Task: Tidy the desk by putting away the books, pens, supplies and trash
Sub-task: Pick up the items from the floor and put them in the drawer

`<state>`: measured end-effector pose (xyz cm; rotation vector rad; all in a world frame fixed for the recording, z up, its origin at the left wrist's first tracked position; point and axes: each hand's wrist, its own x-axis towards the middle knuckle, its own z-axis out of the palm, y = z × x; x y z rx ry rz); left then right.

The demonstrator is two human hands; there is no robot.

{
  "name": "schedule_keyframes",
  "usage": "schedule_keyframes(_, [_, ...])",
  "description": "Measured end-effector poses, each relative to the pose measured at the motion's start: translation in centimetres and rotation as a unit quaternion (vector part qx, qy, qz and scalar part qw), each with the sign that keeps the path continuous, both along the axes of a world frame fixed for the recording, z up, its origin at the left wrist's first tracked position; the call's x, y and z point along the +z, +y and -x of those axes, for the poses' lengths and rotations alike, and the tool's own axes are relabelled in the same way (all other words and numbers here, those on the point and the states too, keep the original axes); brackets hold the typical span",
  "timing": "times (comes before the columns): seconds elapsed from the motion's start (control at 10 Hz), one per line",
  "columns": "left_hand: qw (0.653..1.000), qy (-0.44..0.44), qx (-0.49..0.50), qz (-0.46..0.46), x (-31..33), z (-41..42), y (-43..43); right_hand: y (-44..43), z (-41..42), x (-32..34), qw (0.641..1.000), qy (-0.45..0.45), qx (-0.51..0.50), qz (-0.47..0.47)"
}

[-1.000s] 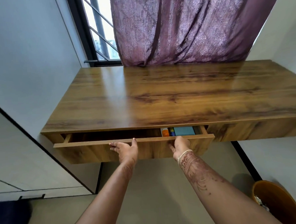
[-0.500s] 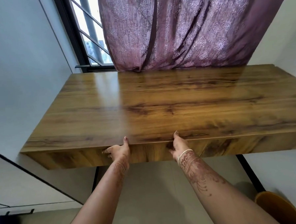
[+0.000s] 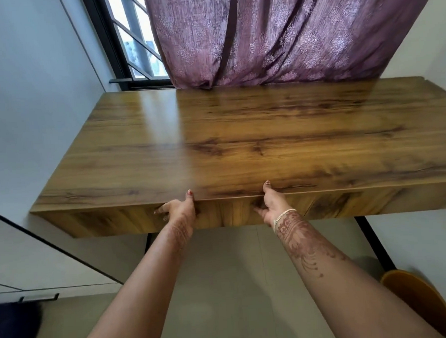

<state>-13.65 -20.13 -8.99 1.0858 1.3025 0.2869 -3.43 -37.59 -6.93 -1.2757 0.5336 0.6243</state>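
Observation:
The wooden desk (image 3: 241, 142) fills the middle of the head view, with a bare glossy top. Its drawer front (image 3: 232, 212) sits flush under the front edge, closed, so the things inside are hidden. My left hand (image 3: 179, 210) presses flat against the drawer front, thumb up at the desk edge and fingers spread to the left. My right hand (image 3: 271, 205) presses the same panel a little to the right, thumb raised onto the edge. Neither hand holds anything.
A purple curtain (image 3: 287, 31) hangs behind the desk, with a barred window (image 3: 132, 44) at its left. An orange bin (image 3: 420, 300) stands on the floor at lower right. White cabinet fronts (image 3: 27, 256) line the left side.
One second ago the drawer stood slightly open, showing a few things inside. Both hands pushed it in, and it is now closed. The view has also moved closer to the desk.

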Motion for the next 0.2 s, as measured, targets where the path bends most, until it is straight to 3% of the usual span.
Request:
schedule_keyframes(0.1, [0.996,-0.030,-0.063,0.050,2.0,1.5,0.7,-2.0,0.2,1.0,0.998,0.026,0.026,-0.055])
schedule_keyframes(0.2, [0.993,-0.031,-0.106,0.033,2.8,3.0,0.3,-3.8,1.1,0.8,0.997,0.028,0.037,-0.057])
